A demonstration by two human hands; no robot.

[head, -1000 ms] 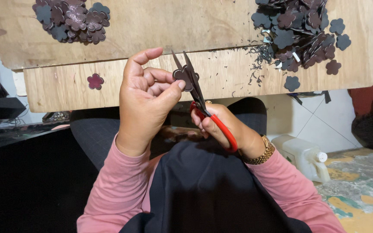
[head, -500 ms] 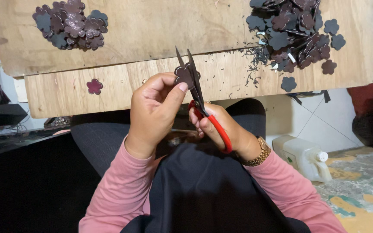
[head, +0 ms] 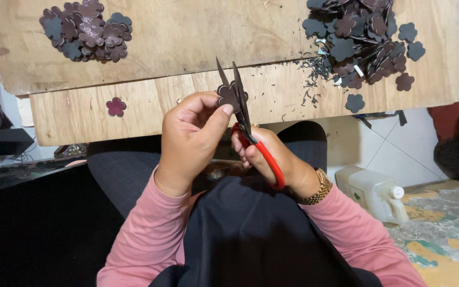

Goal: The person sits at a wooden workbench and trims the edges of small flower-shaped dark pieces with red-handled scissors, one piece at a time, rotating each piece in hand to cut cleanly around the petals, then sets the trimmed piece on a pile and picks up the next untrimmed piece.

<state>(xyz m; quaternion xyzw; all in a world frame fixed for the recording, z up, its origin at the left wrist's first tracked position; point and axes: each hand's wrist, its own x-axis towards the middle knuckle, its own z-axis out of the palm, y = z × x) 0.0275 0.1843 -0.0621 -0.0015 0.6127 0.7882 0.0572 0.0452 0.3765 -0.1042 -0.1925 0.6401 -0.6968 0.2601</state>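
Two heaps of dark flower-shaped pieces are seen on the wooden counter [head: 187, 37]: a smaller pile [head: 86, 29] at the upper left and a larger, looser pile [head: 362, 37] at the upper right, with fine dark trimmings [head: 314, 69] scattered beside the larger one. A single reddish-purple flower [head: 116, 107] is laid apart on the lower plank. From this it is judged that a good share of the pieces is already trimmed and set at the left, while the larger heap at the right is yet to be worked; which pile is the finished one cannot be told for certain.

One flower piece [head: 228, 95] is held up in front of the counter's edge, above the lap. It is pinched between thumb and fingers of the left hand [head: 192, 141], whose grip is closed on its lower left side. Its flat face is turned toward the camera, and being roughly round with lobes, no clear long axis is shown by it.

Red-handled scissors [head: 248, 125] are held in the right hand [head: 272, 159], the grip closed around the handle loop. Their long axis is run from the handle at lower right up to the tips at upper left, nearly upright and tilted slightly left. The blades are parted narrowly, and the flower piece is set against them at its right edge; whether a petal lies between the blades cannot be told.

A white plastic bottle [head: 373, 192] is seen lying on the floor at the right.
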